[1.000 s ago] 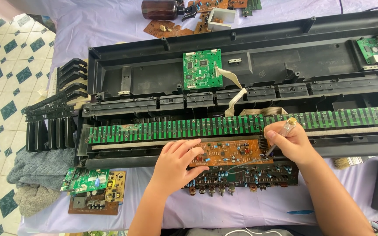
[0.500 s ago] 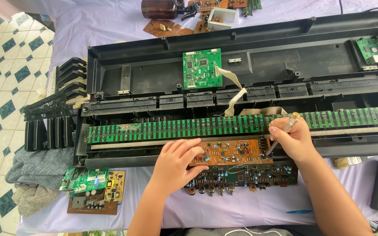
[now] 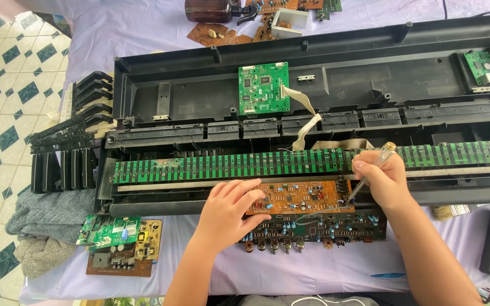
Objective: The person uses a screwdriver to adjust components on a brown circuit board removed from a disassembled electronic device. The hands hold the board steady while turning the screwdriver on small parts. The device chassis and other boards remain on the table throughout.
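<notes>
Clear-handled screwdriver (image 3: 370, 173) in right hand (image 3: 380, 180) fingers — tip down-left on orange board (image 3: 301, 197); left hand (image 3: 228, 212) flat, fingers spread.

Left hand (image 3: 229, 211) lies palm down, fingers spread and slightly curled, forearm rising from the lower edge. Right hand (image 3: 382, 180) is fisted in a grip, wrist bent, forearm angling in from lower right.

Single head camera, looking steeply down, close over table (image 3: 336, 272) and hands.
</notes>
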